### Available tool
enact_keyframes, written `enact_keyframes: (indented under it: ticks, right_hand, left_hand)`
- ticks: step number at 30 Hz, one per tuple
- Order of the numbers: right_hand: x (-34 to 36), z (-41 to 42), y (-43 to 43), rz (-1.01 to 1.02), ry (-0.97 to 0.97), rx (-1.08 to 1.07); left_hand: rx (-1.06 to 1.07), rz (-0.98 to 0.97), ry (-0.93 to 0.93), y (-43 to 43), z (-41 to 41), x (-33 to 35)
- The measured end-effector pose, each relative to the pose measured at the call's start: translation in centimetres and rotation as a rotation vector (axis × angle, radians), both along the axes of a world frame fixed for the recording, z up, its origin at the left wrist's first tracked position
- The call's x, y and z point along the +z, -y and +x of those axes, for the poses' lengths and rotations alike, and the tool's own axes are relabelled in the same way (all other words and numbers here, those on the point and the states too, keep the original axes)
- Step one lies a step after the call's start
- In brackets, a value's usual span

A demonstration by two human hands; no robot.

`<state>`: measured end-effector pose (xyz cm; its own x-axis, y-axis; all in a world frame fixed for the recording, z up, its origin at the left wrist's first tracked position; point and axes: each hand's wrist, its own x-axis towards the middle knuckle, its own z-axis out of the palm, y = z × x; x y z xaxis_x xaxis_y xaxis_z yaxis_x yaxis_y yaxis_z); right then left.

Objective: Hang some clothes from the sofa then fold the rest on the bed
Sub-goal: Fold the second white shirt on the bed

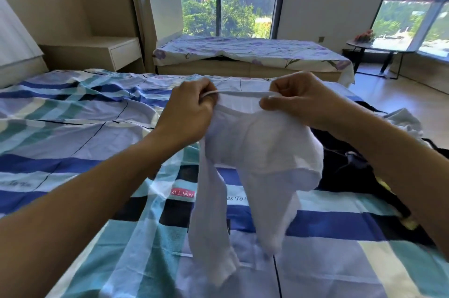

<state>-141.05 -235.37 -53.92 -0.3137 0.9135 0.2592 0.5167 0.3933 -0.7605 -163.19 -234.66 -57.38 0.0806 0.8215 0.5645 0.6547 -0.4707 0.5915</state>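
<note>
A thin white garment hangs in the air over the bed, which has a blue, teal and white checked sheet. My left hand pinches the garment's top hem at its left end. My right hand grips the same hem at its right end, and the hem is stretched taut between them. The lower folds of the garment dangle down to the sheet. To the right on the bed lies a pile of dark clothes with another white piece behind it, partly hidden by my right arm.
A sofa draped in a floral sheet stands beyond the bed, below a tall window. A low wooden cabinet is at the back left. A small round table with flowers stands at the right over wooden floor.
</note>
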Motion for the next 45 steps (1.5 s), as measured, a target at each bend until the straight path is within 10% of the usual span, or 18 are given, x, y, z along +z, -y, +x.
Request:
enact_keyframes:
  ticks: [8,19,27,38,45]
  right_hand:
    - [1.3,2.8,-1.0,0.217,0.400,-0.331]
    - [3.7,4.5,-0.3,0.061,-0.270,-0.111]
    - [4.8,5.0,1.6,0.100,-0.034,0.154]
    - [3.1,9.4,4.9,-0.286,-0.098,0.374]
    - [-1.0,5.9,-1.5,-0.367,-0.132,0.098]
  left_hand:
    - [0.041,0.207,-0.083,-0.4,-0.4,5.3]
    - [0.132,0.447,-0.352,-1.3,-8.1,6.4]
    - [0.137,-0.075,0.029,-1.2,-7.9,4.5]
    - [-0.414,-0.172,-0.205,6.4,-10.6,7.7]
    - [-0.116,-0.136,-0.290,-2.3,-8.9,3.8]
